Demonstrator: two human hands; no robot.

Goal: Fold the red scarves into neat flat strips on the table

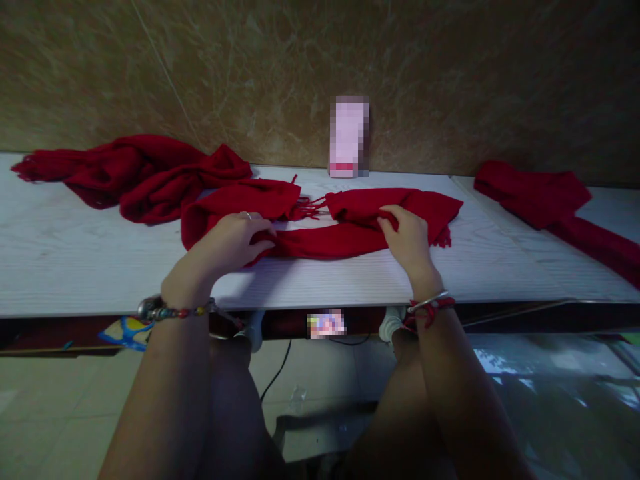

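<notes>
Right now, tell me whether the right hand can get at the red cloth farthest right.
Probably yes: nothing upright stands between the right hand and the red cloth farthest right, only a low-lying end of the middle red cloth, which that hand is touching.

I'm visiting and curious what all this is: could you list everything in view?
Middle cloth: one, red, fringed, on table
Left cloth: one bunch, red, table's left
Right cloth: one, red, table's right
Table: one, whitish, below wall
Wall: one, brown, behind table
Blurred item: one, pink, against wall
Small blurred item: one, multicoloured, below table
Patterned item: one, blue-yellow-white, by left forearm
Cable: at least one, black, below table
Floor: one, pale tiles, below
Bracelets: several, mixed, both wrists
Legs: two, shadowed, below table edge
Left hand, right hand: two, bare, at middle cloth
</notes>
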